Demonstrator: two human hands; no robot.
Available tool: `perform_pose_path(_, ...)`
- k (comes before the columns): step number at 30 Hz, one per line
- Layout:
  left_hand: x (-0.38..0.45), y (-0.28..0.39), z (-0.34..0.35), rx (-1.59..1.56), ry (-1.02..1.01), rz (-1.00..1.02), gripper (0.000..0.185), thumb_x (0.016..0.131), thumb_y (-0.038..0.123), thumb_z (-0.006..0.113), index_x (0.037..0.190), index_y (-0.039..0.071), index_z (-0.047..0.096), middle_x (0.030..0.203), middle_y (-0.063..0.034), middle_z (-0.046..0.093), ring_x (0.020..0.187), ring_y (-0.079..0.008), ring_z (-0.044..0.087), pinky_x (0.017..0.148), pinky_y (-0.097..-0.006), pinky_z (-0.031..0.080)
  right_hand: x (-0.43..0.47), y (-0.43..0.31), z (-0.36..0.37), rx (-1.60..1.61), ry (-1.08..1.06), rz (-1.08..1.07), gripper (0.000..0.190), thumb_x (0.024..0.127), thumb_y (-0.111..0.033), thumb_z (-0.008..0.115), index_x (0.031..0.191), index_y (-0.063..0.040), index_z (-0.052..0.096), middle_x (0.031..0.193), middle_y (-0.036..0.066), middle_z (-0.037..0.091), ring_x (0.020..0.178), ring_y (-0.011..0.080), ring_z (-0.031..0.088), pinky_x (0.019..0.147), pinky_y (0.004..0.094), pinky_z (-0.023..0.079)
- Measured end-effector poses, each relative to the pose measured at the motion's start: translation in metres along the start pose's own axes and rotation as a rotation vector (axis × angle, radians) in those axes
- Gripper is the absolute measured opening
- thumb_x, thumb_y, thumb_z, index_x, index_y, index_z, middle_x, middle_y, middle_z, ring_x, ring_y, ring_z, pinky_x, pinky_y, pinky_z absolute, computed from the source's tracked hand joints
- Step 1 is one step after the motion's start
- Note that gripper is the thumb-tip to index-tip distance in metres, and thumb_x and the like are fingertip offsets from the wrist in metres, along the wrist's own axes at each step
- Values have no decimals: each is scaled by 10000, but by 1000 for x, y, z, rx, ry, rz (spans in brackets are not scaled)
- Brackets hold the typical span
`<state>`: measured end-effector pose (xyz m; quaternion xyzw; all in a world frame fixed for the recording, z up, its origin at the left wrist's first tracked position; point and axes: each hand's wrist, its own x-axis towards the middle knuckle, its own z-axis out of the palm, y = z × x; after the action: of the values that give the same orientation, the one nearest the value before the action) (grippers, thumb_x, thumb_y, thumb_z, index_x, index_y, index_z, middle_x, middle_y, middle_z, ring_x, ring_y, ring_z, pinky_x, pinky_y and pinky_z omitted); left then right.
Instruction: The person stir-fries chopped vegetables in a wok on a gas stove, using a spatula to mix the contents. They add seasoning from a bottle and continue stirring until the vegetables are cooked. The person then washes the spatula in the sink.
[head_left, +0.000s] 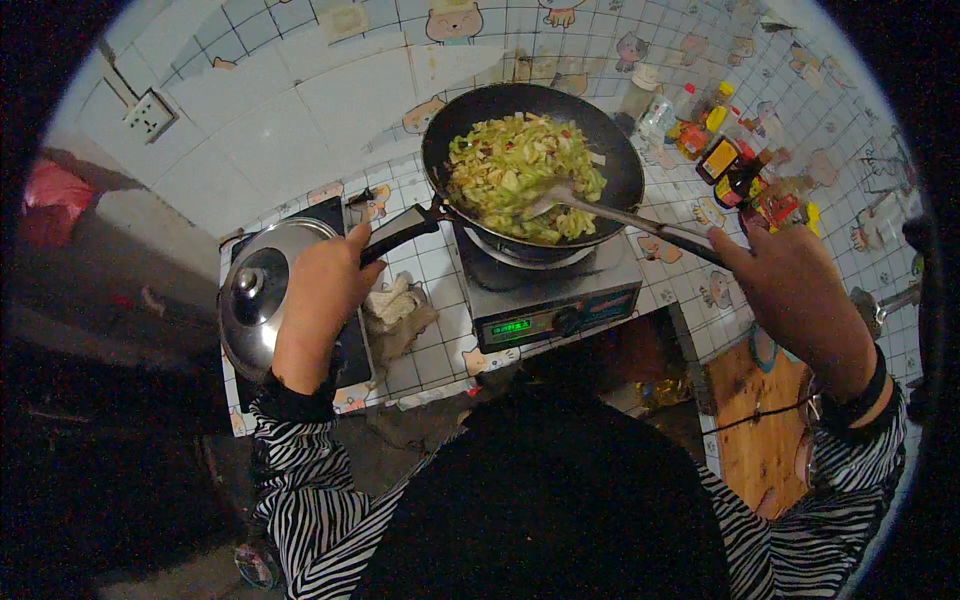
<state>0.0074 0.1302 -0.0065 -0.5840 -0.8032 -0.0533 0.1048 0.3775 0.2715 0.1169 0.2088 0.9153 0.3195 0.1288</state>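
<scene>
My left hand (324, 289) grips the black handle (397, 231) of a dark wok (621, 142). Chopped cabbage (517, 169) with small red pieces fills the middle of the wok, which rests tilted over an electric cooker (555, 289) with a lit green display. In my right hand (787, 289) is the dark handle of a metal spatula (637, 221); its blade lies among the cabbage, partly hidden and blurred.
A steel-rimmed glass lid (247, 330) lies on a black surface at the left, beside a crumpled cloth (397, 307). Several seasoning bottles (718, 159) line the tiled counter at the right. A wall socket (150, 116) is at the upper left, a wooden board (754, 442) at the lower right.
</scene>
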Motion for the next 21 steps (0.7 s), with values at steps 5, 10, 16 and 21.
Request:
perform_pose_path(5, 2, 1, -1, -47, -3, 1, 374, 704, 255, 656, 1025, 96, 548, 690, -155, 604, 647, -342, 589, 565, -436, 462, -24, 15, -14, 202, -110, 244, 407, 680, -64, 592, 1083, -111, 552, 740, 111, 571, 602, 286, 563, 560, 372, 440)
perform_pose_path(10, 2, -3, 1, -79, 46, 43, 375, 700, 257, 656, 1026, 103, 553, 696, -152, 605, 646, -338, 589, 566, -435, 461, -25, 6, -23, 376, -100, 169, 339, 700, -119, 608, 1034, -120, 549, 607, 108, 538, 573, 308, 555, 526, 406, 429)
perform_pose_path(16, 2, -7, 1, -60, 55, 64, 390, 699, 262, 654, 1042, 105, 553, 706, -151, 607, 667, -334, 592, 580, -429, 463, 21, -21, 34, 342, -115, 297, 258, 750, -175, 574, 1003, -134, 543, 618, 119, 555, 604, 310, 569, 537, 425, 439)
perform_pose_path(21, 5, -7, 0, -83, -48, 13, 419, 701, 242, 661, 1073, 86, 548, 797, -172, 613, 747, -354, 587, 636, -434, 462, -20, 8, 6, 599, -40, 402, 284, 711, -180, 591, 981, -91, 588, 691, 177, 575, 670, 347, 572, 600, 430, 452)
